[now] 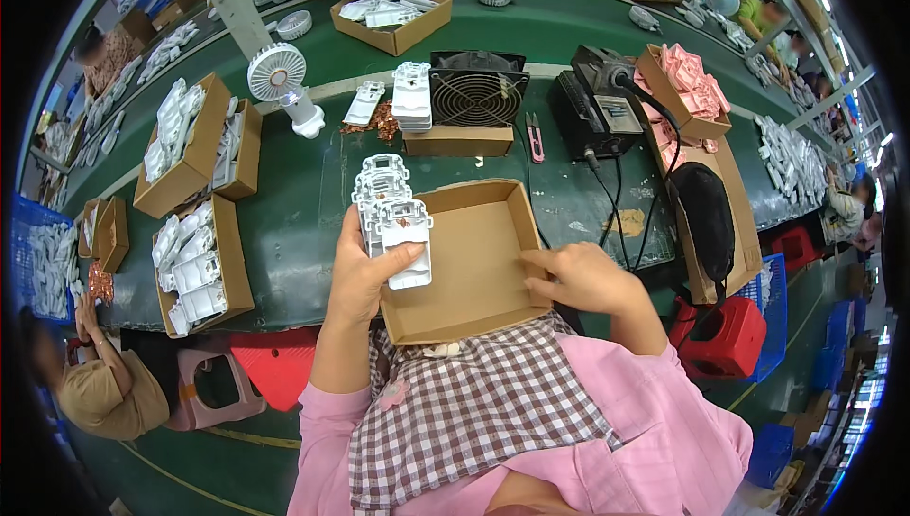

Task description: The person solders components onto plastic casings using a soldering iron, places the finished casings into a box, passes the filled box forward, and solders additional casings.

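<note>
My left hand (pixel 365 274) is closed round a staggered stack of white plastic housings (pixel 384 196), its thumb lying over the front piece. The stack is above the left side of a shallow cardboard box (pixel 455 312), whose bare bottom shows. On the box's right side is my right hand (pixel 592 279), reaching over the wall with index finger and thumb apart and nothing seen between them. Its other fingers are partly hidden. The box sits at the table's near edge, against my checked apron.
Past the box are a black fan (pixel 479 94), stacked white housings (pixel 411 94), pink-handled snips (pixel 536 140) and a soldering station (pixel 592 104) with cables. Cartons of white parts (pixel 199 265) line the left. Pink parts (pixel 687 80) fill a right-hand carton. A person (pixel 104 374) sits at left.
</note>
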### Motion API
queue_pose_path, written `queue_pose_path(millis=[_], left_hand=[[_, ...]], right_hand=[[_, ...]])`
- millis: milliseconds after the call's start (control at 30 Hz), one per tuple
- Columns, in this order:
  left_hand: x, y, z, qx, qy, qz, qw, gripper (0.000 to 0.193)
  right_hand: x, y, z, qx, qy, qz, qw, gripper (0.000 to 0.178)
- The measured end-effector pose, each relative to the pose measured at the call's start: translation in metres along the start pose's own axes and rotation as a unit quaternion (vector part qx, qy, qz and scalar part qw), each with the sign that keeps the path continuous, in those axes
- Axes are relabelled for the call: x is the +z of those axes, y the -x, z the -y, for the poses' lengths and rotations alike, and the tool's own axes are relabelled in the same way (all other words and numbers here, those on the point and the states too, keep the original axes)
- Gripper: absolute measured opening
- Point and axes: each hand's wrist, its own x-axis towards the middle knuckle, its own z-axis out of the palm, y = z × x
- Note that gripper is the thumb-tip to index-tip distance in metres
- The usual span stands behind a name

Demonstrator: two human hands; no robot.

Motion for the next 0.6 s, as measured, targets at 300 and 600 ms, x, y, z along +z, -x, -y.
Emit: queue_pose_path(millis=[300, 600], left_hand=[[-0.113, 0.035, -0.088, 0.255, -0.267, -0.324, 0.871, 0.059], [-0.362, 0.098, -0.153, 0.153, -0.138, -0.450, 0.869, 0.031]], right_hand=[[-0.017, -0.018, -0.091, 0.096, -0.500, -0.451, 0.733, 0.054], [-0.056, -0.054, -0.157, 0.151, -0.418, -0.567, 0.693, 0.032]])
